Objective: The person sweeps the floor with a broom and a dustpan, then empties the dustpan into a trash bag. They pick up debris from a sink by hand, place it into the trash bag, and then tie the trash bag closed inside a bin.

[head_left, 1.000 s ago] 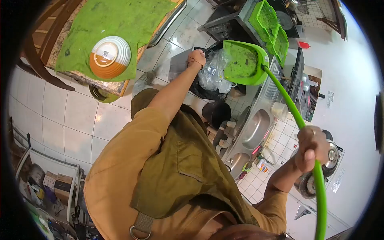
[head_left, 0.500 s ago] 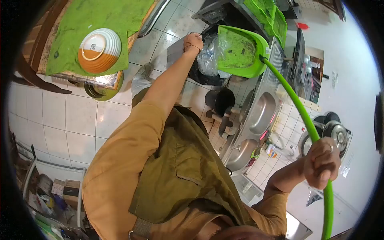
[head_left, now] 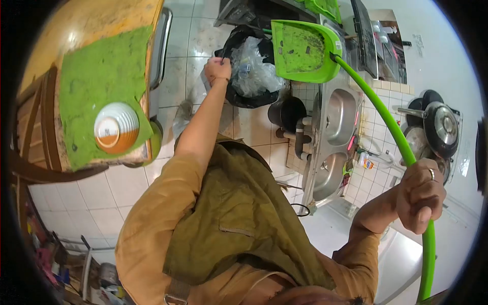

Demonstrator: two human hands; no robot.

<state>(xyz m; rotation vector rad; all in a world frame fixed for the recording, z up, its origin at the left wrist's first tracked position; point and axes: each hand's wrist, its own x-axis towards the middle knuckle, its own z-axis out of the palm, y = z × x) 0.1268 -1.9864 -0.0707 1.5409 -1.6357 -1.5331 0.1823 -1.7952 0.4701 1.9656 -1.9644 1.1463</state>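
My right hand [head_left: 421, 196] is wrapped round the long green handle of a dustpan [head_left: 300, 51], whose pan is raised beside the bag, with dark dirt and bits on its surface. My left hand [head_left: 218, 71] pinches the rim of a black trash bag [head_left: 262, 99] on its left side. Crumpled clear plastic [head_left: 251, 68] fills the bag's mouth, right by the pan's open edge.
A table with a green cloth [head_left: 101, 66] and an upturned white-and-orange bowl [head_left: 117, 127] stands at left. To the right are a black bucket [head_left: 287, 113], a double steel sink [head_left: 341, 117] and hanging pans [head_left: 441, 127]. A wooden chair [head_left: 48, 117] adjoins the table.
The view has shifted. The dustpan's pan, which overlapped the bag's plastic, now appears at the bag's right side. Both hands keep their grip.
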